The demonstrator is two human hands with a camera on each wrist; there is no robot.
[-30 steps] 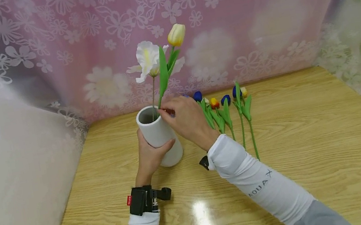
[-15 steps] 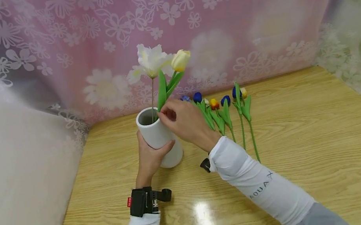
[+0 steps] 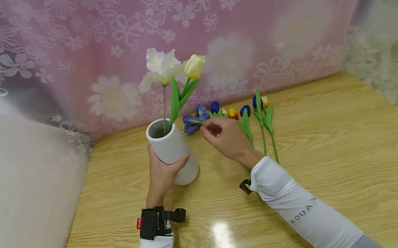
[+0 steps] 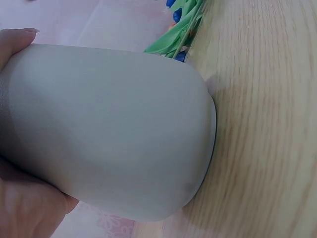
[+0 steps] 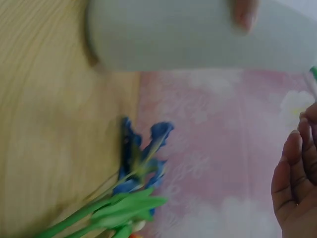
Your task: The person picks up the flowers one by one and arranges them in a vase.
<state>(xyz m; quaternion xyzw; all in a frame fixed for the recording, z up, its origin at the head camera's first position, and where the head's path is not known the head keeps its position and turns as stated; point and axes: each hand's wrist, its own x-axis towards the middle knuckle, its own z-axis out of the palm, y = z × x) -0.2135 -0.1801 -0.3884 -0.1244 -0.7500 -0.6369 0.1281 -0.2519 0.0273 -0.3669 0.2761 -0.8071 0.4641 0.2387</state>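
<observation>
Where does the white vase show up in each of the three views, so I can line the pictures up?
Head: the white vase stands left of centre on the table, gripped by the left hand.
Left wrist: the vase fills most of the picture, lying sideways in frame.
Right wrist: the vase runs along the top edge.
Shared landmark: the blue flower lying beside the vase, seen in the right wrist view.

White sleeves, black wrist camera.
</observation>
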